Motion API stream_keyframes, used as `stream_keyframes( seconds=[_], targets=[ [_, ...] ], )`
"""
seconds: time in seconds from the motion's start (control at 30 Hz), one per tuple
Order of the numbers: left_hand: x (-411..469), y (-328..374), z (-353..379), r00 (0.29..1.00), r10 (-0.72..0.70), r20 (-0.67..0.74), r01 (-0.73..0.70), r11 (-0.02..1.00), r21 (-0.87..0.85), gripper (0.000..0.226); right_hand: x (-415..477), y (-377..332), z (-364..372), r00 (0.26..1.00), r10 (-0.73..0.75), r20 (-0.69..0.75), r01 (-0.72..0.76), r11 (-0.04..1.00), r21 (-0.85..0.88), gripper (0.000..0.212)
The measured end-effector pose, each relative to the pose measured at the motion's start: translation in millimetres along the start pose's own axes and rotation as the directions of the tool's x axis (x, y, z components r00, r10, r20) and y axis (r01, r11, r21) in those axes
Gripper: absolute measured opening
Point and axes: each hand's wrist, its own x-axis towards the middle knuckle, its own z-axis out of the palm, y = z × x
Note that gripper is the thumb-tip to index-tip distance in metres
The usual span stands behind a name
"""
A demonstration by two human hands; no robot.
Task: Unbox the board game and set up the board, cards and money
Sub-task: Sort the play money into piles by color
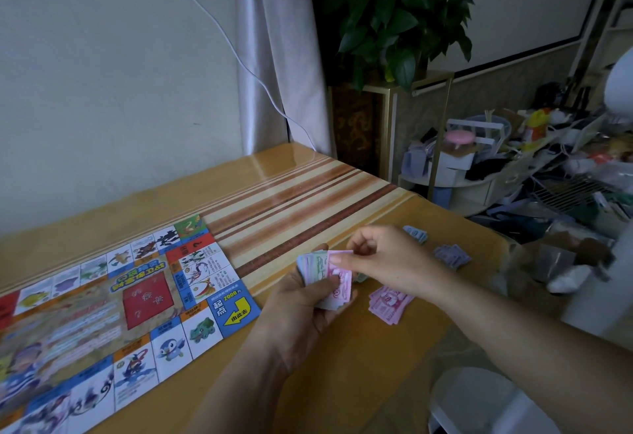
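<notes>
Obs: left hand (301, 300) fingers curled round mixed banknote stack (312, 262); right hand (383, 255) pinches pink note (342, 277) (apparently topmost); pink pile (388, 303) near right edge of table (342, 382).

Table (113, 204): yellow wood-look top under a glossy clear cover. A band of brown and cream stripes (291, 207) runs across it from 8 to 2 o'clock.

Game board (102, 313) lies flat and unfolded at 8 o'clock, its right edge meeting the stripes.

Play money is toward 3 o'clock, near the table edge, in three loose piles set apart:
- pink pile (390, 303)
- purple pile (452, 257), at 1 o'clock of the pink
- blue pile (416, 233), at 11 o'clock of the purple
</notes>
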Motion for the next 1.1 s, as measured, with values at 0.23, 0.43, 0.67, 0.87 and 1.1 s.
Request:
stream_keyframes(
  seconds=[0.23, 0.43, 0.67, 0.87, 1.1],
  targets=[
    [-1.9, -3.5, 4.4, 1.000, 0.004, -0.019, -0.004, 1.000, 0.020, 0.024, -3.1, 4.3, -4.0, 0.999, 0.039, 0.004, -0.039, 0.998, -0.057, 0.014],
    [0.6, 0.2, 0.5, 0.996, 0.010, -0.094, -0.018, 0.996, -0.085, 0.028, -12.1, 16.0, -21.8, 0.990, 0.039, -0.137, -0.047, 0.997, -0.055, 0.011],
    [2.5, -4.3, 0.0, 0.991, -0.004, -0.134, -0.006, 0.998, -0.069, 0.027, -32.8, 43.6, -2.0, 0.978, 0.027, -0.205, -0.088, 0.952, -0.292, 0.022],
    [0.0, -7.2, 5.5, 0.994, 0.008, -0.105, -0.007, 1.000, 0.012, 0.027, -33.7, 38.8, -7.3, 0.973, -0.026, -0.230, -0.092, 0.869, -0.486, 0.021],
    [1.0, -12.0, 12.1, 0.996, 0.051, -0.080, -0.033, 0.978, 0.205, 0.030, -12.9, 7.3, -5.0, 0.997, 0.078, 0.009, -0.077, 0.995, -0.056, 0.017]
  ],
)
